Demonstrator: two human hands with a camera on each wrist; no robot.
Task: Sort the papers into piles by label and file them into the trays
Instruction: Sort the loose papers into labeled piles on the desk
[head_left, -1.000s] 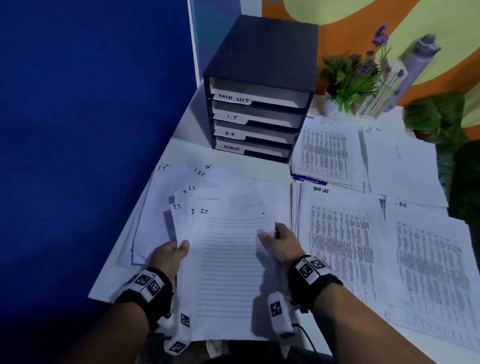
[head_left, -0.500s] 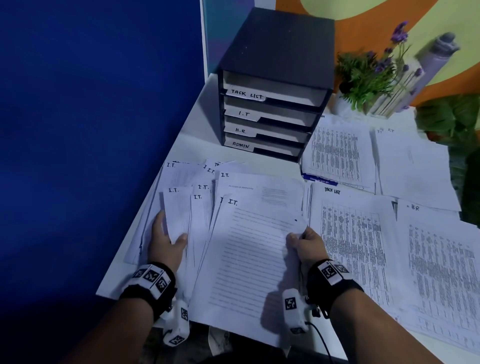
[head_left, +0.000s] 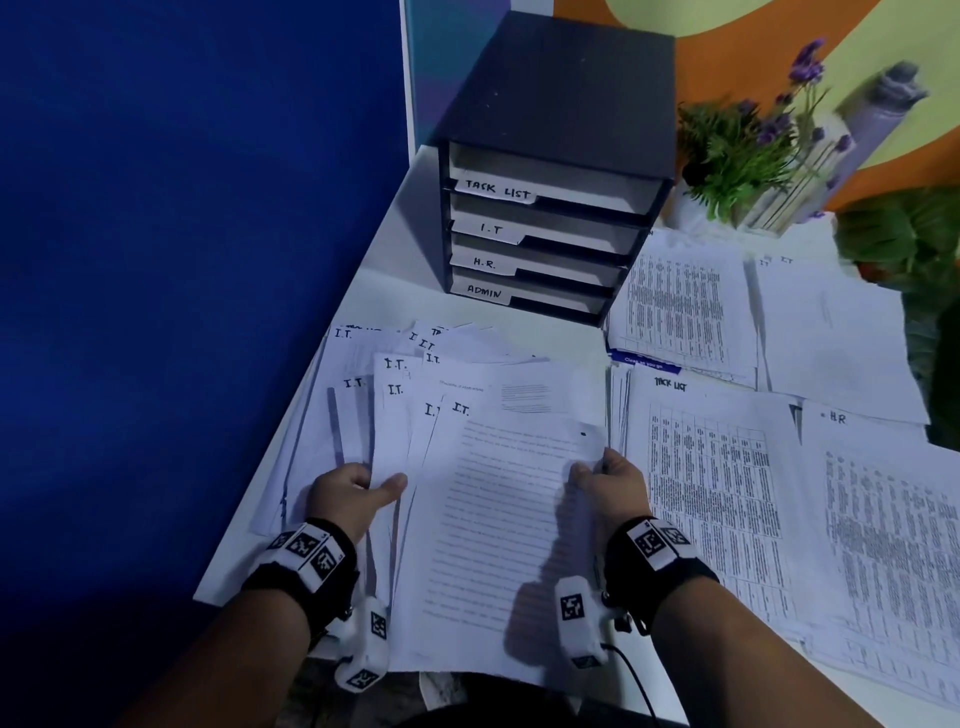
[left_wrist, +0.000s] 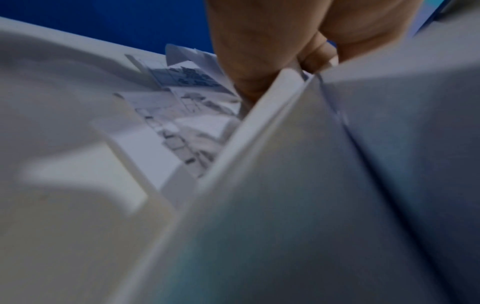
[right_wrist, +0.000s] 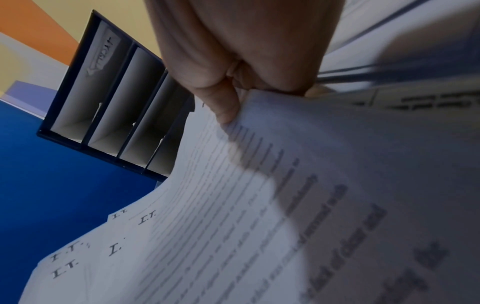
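Observation:
A fanned pile of sheets marked I.T. (head_left: 483, 499) lies on the white table (head_left: 374, 270) in front of me. My left hand (head_left: 358, 491) grips its left side, thumb on top and fingers tucked under the sheets; in the left wrist view the left hand (left_wrist: 262, 67) shows between paper edges. My right hand (head_left: 605, 480) pinches the pile's right edge, and in the right wrist view the right hand (right_wrist: 233, 86) has its thumb on the top I.T. sheet (right_wrist: 233, 216). The black tray unit (head_left: 550, 171) stands behind, with slots labelled TASK LIST, I.T, H.R. and ADMIN.
To the right lie a TASK LIST pile (head_left: 711, 499), an H.R pile (head_left: 893, 545), a table-printed pile (head_left: 680, 306) and another I.T. pile (head_left: 831, 332). A potted plant (head_left: 748, 150) and a grey bottle (head_left: 878, 119) stand at the back. A blue partition (head_left: 182, 260) borders the left.
Both hands have slid the I.T. sheets on the table, drawing the fanned pages closer together. The left hand went from lying flat on the sheets to gripping their edge.

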